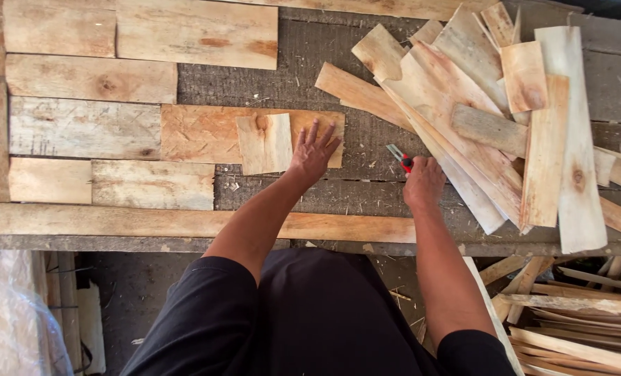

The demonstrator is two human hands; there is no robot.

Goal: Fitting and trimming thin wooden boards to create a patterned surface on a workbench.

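Hands of one person reach down over a dark, rough tabletop (303, 63) strewn with pale wood offcuts, seen from above. The left hand (313, 152) lies flat with fingers spread wide, its fingertips on a long horizontal board (199, 134) and just beside a small squarish piece of wood (264, 143) that rests on top of that board. The right hand (422, 182) is closed around a red-handled tool (401, 159) — its exact kind is hard to tell — with the tip pointing up and to the left, near the lower edge of a loose heap of planks (491, 125) fanned across the right side. More boards are laid edge to edge in rows on the left, and a long strip (115, 223) runs along the near edge. Judging by the pose, steady downward pressure from the flat hand would keep the small piece from sliding, with the fingers kept well apart from the tool's tip.
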